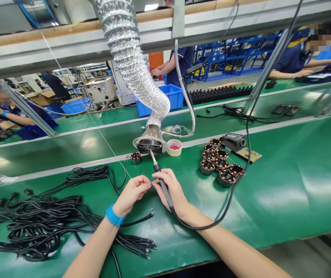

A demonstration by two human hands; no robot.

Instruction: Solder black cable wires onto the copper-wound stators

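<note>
A soldering iron [163,189] rests in my right hand [174,190], its metal tip pointing up and away toward the fan. The thumb and fingers of my left hand [135,193], with a blue band at the wrist, are pinched together close to the right fingertips. What they pinch is too small to make out. A thin pale wire [110,148] slants down from the upper left and reaches the back of the left hand. Just beyond the hands, one copper-wound stator [135,157] sits beside the black fan [149,147] of the extraction hood.
Black cables [49,222] lie heaped at left, their stripped ends near my left forearm. Several stators [221,164] stand at right by a dark device [233,142]. A tape roll [174,148] is beside the hood. Foil duct [138,69] hangs overhead. Other people work beyond.
</note>
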